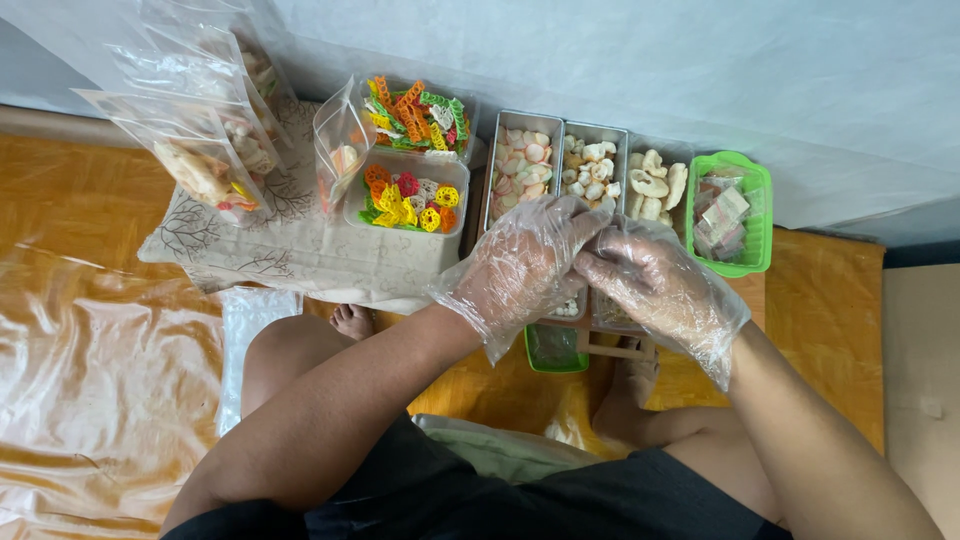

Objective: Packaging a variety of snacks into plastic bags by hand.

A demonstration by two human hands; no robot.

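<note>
- Far left: stack of clear filled snack bags [200, 150], at least 4, exact no. unclear, leaning against the wall on a patterned cloth [300, 250].
- 1 more clear bag [338, 160] standing upright, just left of the tubs, w/ a few snacks inside.
- 2 clear plastic tubs [415, 200] of colourful ring-shaped crackers, one behind the other.
- 3 metal trays [525, 160] side by side: pink-white pieces, small pale pieces, larger pale pieces.
- Left hand [520, 265], in thin plastic glove, over the near ends of the trays, fingers curled toward the right hand; can't tell if it's gripping anything.
- Right hand [660, 285], also gloved, touching the left at the fingertips; contents not visible.
- 1 small green container [556, 350] below the hands, on the floor.
- Far right: 1 green basket [757, 215] of small wrapped packets.
</note>
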